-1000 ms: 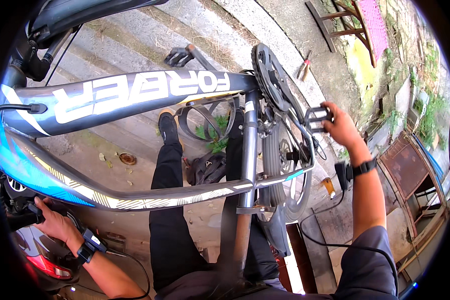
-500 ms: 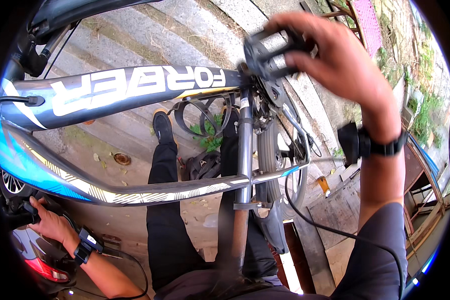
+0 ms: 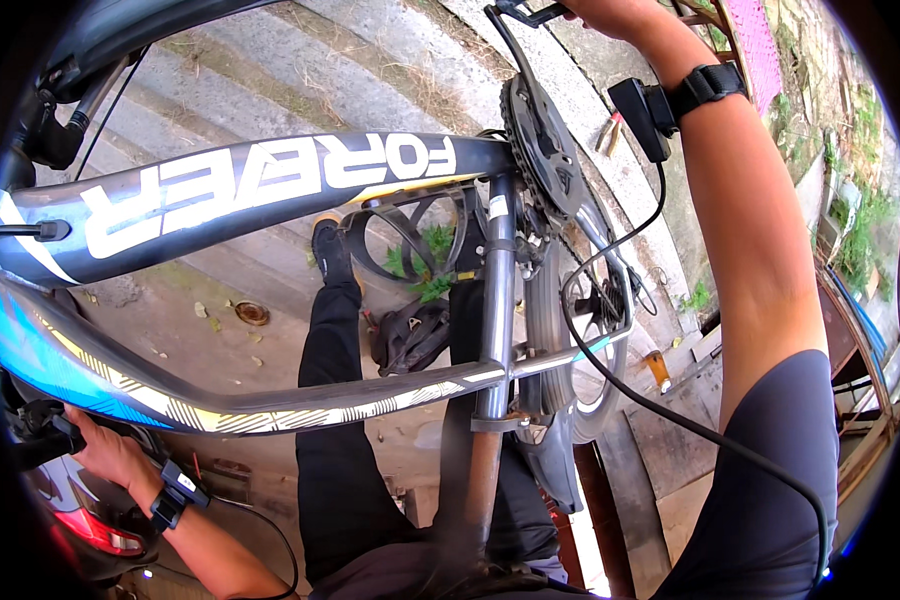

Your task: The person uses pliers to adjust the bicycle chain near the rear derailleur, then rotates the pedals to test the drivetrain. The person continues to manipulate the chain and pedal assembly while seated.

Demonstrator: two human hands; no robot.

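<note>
A bicycle frame (image 3: pixel 225 225) in dark grey, blue and white spans the view above my legs. My right hand (image 3: pixel 600 14) reaches to the top edge, its fingers closed on a black pedal (image 3: pixel 528 14); its crank runs down to the black chainring (image 3: pixel 535 150), and the rear wheel (image 3: pixel 548 330) shows below that. My left hand (image 3: pixel 105 450) is closed around a black handlebar grip (image 3: pixel 45 438) at the lower left. A black bottle cage (image 3: pixel 375 240) hangs under the thick tube, and the metal seat tube (image 3: pixel 495 290) runs down toward me.
Concrete ground holds a dark bag (image 3: pixel 410 340), a red-handled tool (image 3: pixel 610 133) and leaves. A car (image 3: pixel 95 530) is at lower left. A chair with a pink seat (image 3: pixel 755 40) stands top right, wooden boards (image 3: pixel 660 460) and an old cabinet (image 3: pixel 840 355) on the right.
My right hand has carried the pedal up from the right middle to the top edge, turning the crank round. My left hand has stayed on the grip.
</note>
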